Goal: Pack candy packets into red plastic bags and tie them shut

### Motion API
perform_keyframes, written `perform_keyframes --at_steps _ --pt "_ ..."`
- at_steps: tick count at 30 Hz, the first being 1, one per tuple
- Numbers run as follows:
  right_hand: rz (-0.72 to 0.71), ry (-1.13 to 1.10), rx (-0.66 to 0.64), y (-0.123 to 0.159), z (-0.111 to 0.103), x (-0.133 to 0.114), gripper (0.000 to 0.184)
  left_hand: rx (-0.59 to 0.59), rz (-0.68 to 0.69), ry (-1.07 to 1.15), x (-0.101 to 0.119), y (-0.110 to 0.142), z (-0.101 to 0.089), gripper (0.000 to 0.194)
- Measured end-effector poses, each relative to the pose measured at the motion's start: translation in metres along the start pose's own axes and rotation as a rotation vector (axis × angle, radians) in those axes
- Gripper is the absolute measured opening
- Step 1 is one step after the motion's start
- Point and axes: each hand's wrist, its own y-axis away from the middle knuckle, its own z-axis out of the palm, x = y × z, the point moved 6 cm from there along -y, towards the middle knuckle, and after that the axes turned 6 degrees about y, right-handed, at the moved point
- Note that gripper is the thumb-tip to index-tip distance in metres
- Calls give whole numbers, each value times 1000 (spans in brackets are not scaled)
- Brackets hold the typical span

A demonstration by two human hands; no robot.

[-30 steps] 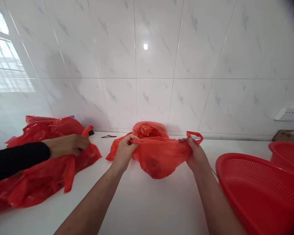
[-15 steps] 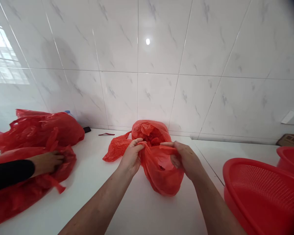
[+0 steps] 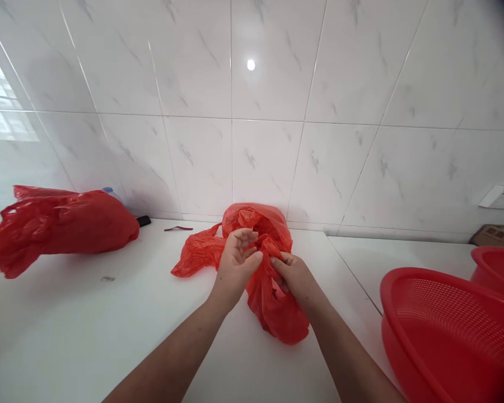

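Observation:
A thin red plastic bag [image 3: 279, 319] lies in front of me, its middle gathered into a twisted bunch. My right hand [image 3: 296, 277] pinches this bunch between thumb and fingers from the right. On the other side, my left hand [image 3: 235, 263] is beside the gathered plastic, fingers curved and apart, palm partly turned up, with nothing visibly gripped. Behind my hands a rounded, crumpled red mass [image 3: 258, 215] rests near the wall, and a flap of red plastic [image 3: 197, 254] spreads leftward. Whether these are all one bag I cannot tell. The bag's contents are hidden.
A full red plastic bag [image 3: 88, 221] lies at the far left, with a dark phone-like object [image 3: 143, 220] beside it. A thin red strip [image 3: 178, 228] is near the wall. Red perforated baskets [image 3: 403, 313] stand at right, before a cardboard box [image 3: 495, 235].
My right hand has moved left and gathered the bag into a bunch. My left hand has loosened its pinch and turned its fingers up. A co-worker's arm and the nearer left bag have left view.

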Motion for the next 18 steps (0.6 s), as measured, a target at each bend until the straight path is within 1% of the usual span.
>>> perform_keyframes --at_steps 2,4,5,7,9,11,13,15,17,18 --pt "-3 -34 24 -2 -5 2 31 -54 107 -315 1 2 0 36" --pt "8 -65 14 -2 -5 4 29 -163 182 -548 -3 4 5 35" --pt "15 -85 5 -2 -5 5 28 -205 208 -623 -7 4 7 31" --pt "22 -134 -8 -3 -5 6 28 -219 220 -702 -13 4 6 21" --pt "12 -209 -14 -4 -7 7 27 -166 163 -668 -19 2 1 14" --pt "0 -279 -47 -4 -8 9 24 -132 40 -513 -26 2 -4 8" --pt "2 -303 -130 -3 -7 10 22 -175 -101 -299 -34 4 -3 9" --pt "26 -292 -242 0 -4 11 28 -252 -212 -112 -39 7 2 13" --pt "50 -276 -331 3 -1 12 39 -304 -284 -9 -44 11 6 16" --pt "47 -258 -342 5 -1 12 44 -312 -309 3 -47 12 6 18"
